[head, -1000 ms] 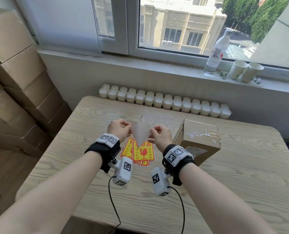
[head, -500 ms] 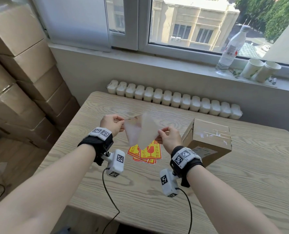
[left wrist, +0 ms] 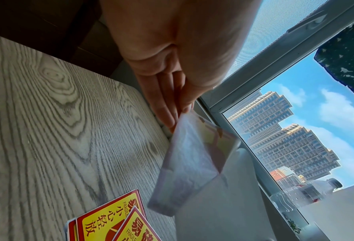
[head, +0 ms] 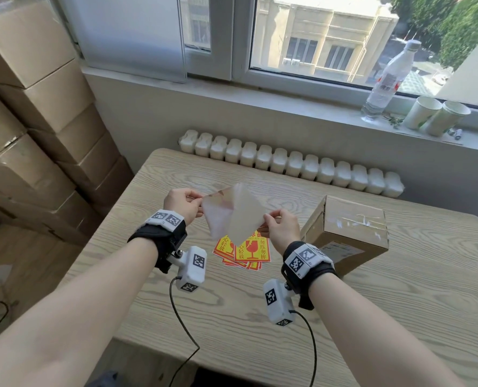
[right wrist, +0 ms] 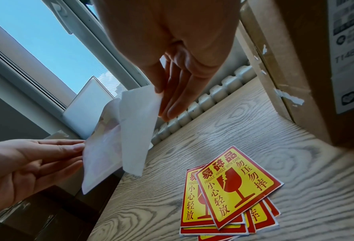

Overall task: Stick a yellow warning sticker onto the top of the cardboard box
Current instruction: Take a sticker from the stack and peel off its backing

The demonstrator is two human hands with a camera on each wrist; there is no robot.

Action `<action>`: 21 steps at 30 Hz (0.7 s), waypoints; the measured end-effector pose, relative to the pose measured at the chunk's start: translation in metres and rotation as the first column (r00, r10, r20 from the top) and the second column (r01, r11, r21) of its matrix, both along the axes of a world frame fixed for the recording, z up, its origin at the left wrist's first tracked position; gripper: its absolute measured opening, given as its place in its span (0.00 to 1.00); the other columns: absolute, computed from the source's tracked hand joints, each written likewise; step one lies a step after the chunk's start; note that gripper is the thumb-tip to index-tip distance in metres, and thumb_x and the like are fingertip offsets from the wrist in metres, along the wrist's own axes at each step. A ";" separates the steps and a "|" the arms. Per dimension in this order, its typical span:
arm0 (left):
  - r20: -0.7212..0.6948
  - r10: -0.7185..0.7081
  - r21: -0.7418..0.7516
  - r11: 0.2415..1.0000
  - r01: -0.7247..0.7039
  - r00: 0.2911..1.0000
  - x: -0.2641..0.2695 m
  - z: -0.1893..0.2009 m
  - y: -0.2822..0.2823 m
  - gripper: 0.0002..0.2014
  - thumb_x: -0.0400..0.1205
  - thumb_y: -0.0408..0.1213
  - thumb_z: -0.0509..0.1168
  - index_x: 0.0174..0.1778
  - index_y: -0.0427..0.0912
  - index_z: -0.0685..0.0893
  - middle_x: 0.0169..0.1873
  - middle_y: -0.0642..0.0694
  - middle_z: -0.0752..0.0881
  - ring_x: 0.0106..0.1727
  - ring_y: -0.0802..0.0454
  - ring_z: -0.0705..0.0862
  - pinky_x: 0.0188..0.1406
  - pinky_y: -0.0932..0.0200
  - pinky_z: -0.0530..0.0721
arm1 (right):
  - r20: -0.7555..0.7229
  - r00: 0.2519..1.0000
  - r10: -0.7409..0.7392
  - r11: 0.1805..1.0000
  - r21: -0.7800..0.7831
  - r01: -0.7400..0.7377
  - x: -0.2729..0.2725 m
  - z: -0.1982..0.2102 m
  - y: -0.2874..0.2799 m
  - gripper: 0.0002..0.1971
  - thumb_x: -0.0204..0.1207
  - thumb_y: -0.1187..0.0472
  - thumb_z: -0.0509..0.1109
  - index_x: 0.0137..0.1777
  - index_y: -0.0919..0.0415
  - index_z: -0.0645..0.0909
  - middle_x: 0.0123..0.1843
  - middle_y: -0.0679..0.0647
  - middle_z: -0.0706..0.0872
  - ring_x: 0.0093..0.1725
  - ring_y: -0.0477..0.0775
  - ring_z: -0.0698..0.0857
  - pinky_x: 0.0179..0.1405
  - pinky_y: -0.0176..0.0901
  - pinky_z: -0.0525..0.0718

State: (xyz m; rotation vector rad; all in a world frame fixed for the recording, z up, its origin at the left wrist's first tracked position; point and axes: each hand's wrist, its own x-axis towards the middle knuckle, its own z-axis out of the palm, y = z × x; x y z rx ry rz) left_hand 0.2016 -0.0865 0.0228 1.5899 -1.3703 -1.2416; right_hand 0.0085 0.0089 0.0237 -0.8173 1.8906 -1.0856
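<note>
Above the table, my left hand (head: 196, 201) pinches the corner of a yellow warning sticker (head: 218, 219), seen from its pale back with the print showing faintly through (left wrist: 194, 161). My right hand (head: 268, 220) pinches the white backing sheet (head: 246, 216), which is peeled partly away and still joined along the lower edge (right wrist: 138, 124). The sealed cardboard box (head: 349, 227) stands on the table just right of my right hand, its taped top bare. A fanned stack of yellow and red fragile stickers (head: 242, 254) lies on the table under my hands.
The wooden table (head: 400, 303) has a radiator (head: 288, 160) behind its far edge. Stacked cardboard cartons (head: 31, 107) stand to the left. A water bottle (head: 386, 82) and two paper cups (head: 436, 114) sit on the window sill.
My hands have drawn apart, and the backing sheet has peeled further off the sticker, opening into a wider V. The box and the sticker stack have not moved.
</note>
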 end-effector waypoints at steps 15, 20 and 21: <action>0.109 0.051 -0.025 0.998 -0.049 0.993 0.021 -0.004 -0.016 0.04 0.75 0.25 0.67 0.35 0.35 0.85 0.30 0.37 0.86 0.25 0.50 0.85 0.22 0.68 0.86 | 0.002 0.996 -0.091 0.989 0.119 0.090 -0.003 -0.011 0.000 0.11 0.81 0.63 0.61 0.36 0.54 0.70 0.41 0.63 0.87 0.41 0.64 0.91 0.48 0.62 0.89; 0.121 0.063 -0.039 0.997 -0.059 0.991 0.024 -0.007 -0.017 0.14 0.75 0.26 0.65 0.27 0.47 0.81 0.34 0.34 0.87 0.28 0.47 0.86 0.36 0.55 0.90 | -0.060 0.988 -0.145 0.976 0.157 0.153 -0.007 -0.028 -0.001 0.10 0.79 0.62 0.62 0.36 0.53 0.71 0.42 0.63 0.89 0.37 0.62 0.91 0.45 0.62 0.90; 0.130 0.066 -0.043 0.997 -0.061 0.989 0.025 -0.007 -0.017 0.14 0.75 0.26 0.65 0.26 0.47 0.81 0.33 0.34 0.87 0.28 0.47 0.86 0.35 0.56 0.90 | -0.064 0.987 -0.150 0.973 0.167 0.159 -0.009 -0.032 0.000 0.10 0.79 0.61 0.62 0.36 0.52 0.71 0.42 0.62 0.89 0.38 0.62 0.91 0.45 0.62 0.89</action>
